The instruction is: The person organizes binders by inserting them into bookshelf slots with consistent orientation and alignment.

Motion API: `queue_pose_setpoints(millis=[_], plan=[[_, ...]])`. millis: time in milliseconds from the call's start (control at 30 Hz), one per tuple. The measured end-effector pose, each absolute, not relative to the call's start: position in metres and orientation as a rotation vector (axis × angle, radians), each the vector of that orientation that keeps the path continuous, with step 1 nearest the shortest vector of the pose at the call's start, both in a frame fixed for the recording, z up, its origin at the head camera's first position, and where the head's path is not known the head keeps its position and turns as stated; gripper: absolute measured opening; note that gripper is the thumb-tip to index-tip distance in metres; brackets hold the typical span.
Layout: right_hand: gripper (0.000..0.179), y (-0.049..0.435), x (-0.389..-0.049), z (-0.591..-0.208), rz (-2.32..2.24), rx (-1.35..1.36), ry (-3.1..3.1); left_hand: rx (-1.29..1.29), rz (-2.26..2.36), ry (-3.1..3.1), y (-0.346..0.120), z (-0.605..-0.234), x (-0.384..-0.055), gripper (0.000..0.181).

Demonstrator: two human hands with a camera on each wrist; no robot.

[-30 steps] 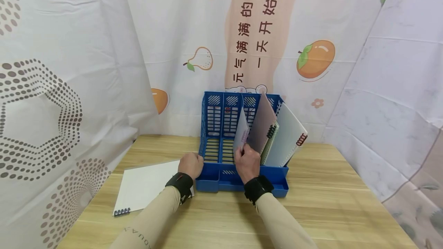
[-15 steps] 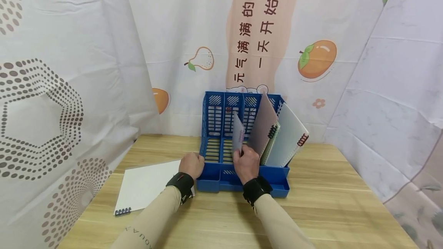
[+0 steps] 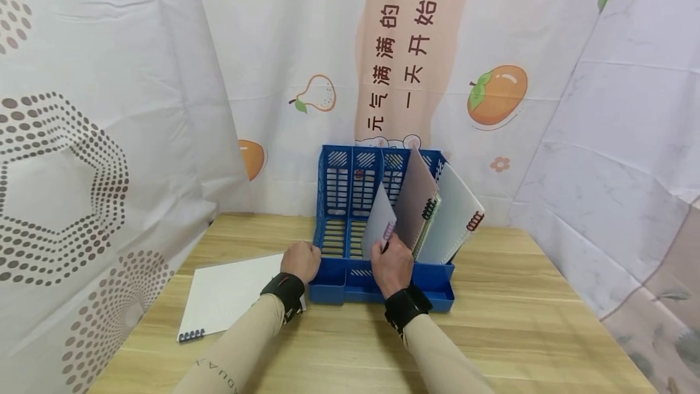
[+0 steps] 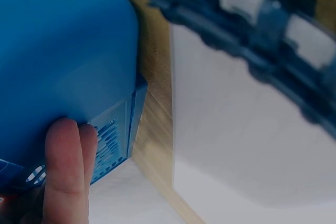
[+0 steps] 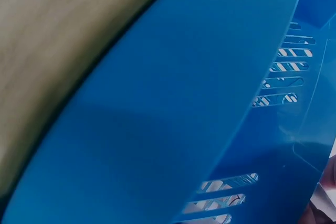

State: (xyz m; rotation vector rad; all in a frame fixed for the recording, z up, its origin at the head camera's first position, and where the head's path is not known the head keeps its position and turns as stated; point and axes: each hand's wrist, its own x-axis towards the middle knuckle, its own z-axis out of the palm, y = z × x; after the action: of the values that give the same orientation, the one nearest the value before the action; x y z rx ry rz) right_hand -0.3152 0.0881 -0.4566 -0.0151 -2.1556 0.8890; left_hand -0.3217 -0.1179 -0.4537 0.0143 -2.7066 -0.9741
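A small notebook (image 3: 381, 219) with pale purple rings stands tilted in the blue desk file rack (image 3: 329, 292). My right hand (image 3: 392, 265) grips its lower front corner. At the rack's left front corner, my left hand (image 3: 302, 261) holds the edge, and its fingers (image 4: 64, 166) lie against the outer blue wall in the left wrist view. To the right of the small notebook lean a pinkish notebook (image 3: 412, 208) with black rings, a pale green one (image 3: 428, 230) and a white one (image 3: 452, 217) with dark red rings. Blue plastic fills most of the right wrist view (image 5: 173, 93).
A white notebook (image 3: 229, 290) with dark rings lies flat on the wooden table (image 3: 525, 315), left of the rack and partly behind the left arm. Printed curtains (image 3: 284, 157) hang behind and beside the table.
The small notebook first swung left, then came back right and lower, its face turned more into view. My right hand moved with it. My left hand stays at the rack's corner.
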Motion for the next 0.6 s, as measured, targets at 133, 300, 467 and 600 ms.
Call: queue_pose_setpoints(millis=[133, 300, 467, 600], plan=[[0.018, 0.087, -0.314, -0.458, 0.915, -0.015, -2.153, 0.013, -0.97, -2.7, -0.118, -0.454, -0.321, 0.043], [0.017, 0.088, -0.312, -0.458, 0.937, 0.0, -2.152, 0.017, -0.958, -2.703, -0.119, -0.455, -0.321, 0.042], [0.015, 0.088, -0.306, -0.456, 0.97, -0.002, -2.144, -0.001, -0.97, -2.691, -0.12, -0.456, -0.322, 0.041], [0.014, 0.089, -0.299, -0.456, 0.982, 0.003, -2.118, -0.008, -0.971, -2.683, -0.12, -0.456, -0.322, 0.042]])
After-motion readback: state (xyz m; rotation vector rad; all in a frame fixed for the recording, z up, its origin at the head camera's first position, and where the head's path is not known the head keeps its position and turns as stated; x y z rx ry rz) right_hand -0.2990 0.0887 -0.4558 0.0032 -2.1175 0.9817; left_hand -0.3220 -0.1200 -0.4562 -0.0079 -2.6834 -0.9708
